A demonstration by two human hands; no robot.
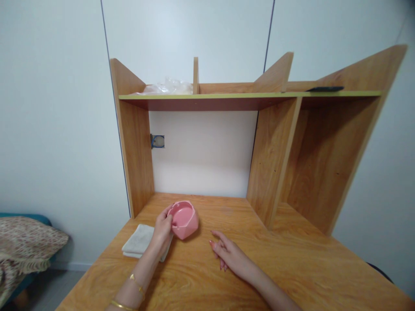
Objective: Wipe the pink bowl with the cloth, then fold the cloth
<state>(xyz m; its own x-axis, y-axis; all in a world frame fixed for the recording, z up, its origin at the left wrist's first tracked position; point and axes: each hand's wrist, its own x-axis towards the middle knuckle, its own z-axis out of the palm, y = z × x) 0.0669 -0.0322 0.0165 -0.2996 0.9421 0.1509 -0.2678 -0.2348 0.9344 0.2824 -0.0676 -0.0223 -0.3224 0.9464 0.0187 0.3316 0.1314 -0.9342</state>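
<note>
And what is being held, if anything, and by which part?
The pink bowl, by its left rim, in the left hand; the right hand holds nothing.

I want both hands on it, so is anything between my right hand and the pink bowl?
Nothing visible stands between your right hand and the pink bowl, which your left hand grips by its left side. The folded cloth lies left of that gap.

Two hands, one bowl, one cloth

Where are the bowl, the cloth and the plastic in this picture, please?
Bowl (183, 217): head view, inner floor.
Cloth (139, 239): head view, top face, left part.
Plastic (169, 87): head view, crumpled middle.
</note>
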